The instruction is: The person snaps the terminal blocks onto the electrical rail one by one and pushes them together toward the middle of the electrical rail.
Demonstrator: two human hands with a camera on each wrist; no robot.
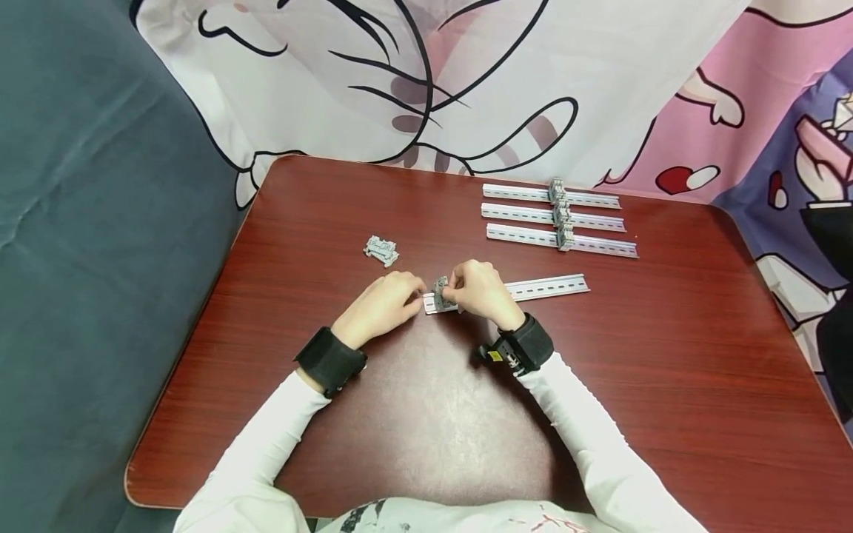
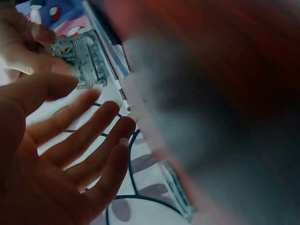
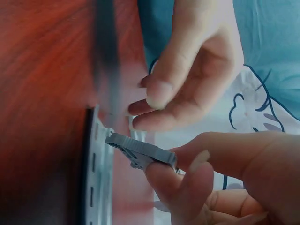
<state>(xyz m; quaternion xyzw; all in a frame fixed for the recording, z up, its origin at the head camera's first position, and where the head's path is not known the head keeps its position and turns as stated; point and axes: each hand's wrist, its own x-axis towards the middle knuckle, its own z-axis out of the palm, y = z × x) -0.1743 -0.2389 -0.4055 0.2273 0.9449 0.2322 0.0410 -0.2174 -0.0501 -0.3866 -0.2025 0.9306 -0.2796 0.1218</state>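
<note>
A grey DIN-rail terminal block (image 1: pixel 440 290) is pinched between the thumb and fingers of my right hand (image 1: pixel 481 292). In the right wrist view the block (image 3: pixel 143 151) tilts over one end of a slotted metal DIN rail (image 3: pixel 99 176), its lower edge at the rail. That rail (image 1: pixel 549 287) lies on the table, stretching off to the right under my right hand. My left hand (image 1: pixel 383 307) is beside the rail's left end with fingers loosely bent and holding nothing. Its fingers (image 2: pixel 105 122) stand apart from the block (image 2: pixel 86 58) in the left wrist view.
More grey terminal blocks (image 1: pixel 382 250) lie on the brown table (image 1: pixel 300 222) beyond my left hand. At the back right are three parallel DIN rails (image 1: pixel 516 213), each carrying grey blocks (image 1: pixel 563 216) near its middle. A printed cloth (image 1: pixel 300 81) hangs behind the table.
</note>
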